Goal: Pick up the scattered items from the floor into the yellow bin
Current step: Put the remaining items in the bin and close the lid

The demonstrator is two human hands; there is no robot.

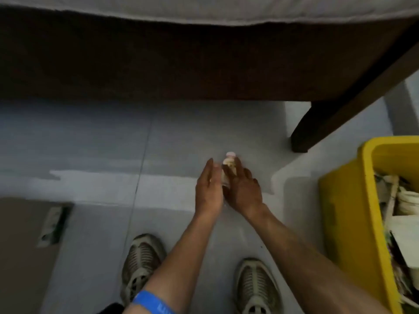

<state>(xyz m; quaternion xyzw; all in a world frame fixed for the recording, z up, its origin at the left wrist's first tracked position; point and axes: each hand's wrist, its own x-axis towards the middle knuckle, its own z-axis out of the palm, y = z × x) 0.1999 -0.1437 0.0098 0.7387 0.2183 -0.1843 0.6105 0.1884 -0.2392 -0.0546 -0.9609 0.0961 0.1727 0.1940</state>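
A small pale bottle (228,167) with a pink cap sits low over the grey tiled floor, between my two hands. My right hand (245,191) grips it from the right, fingers wrapped along its side. The straight fingers of my left hand (208,189) lie against the bottle's left side. Most of the bottle's lower part is hidden by the hands. The yellow bin (353,200) stands at the right edge, holding several papers and white wrappers.
A dark brown bed frame (158,64) with a white mattress spans the far side; its leg (301,137) stands near the bin. A brown flat box (22,245) lies at the lower left with a small packet (52,225) on it. My shoes (140,257) stand below.
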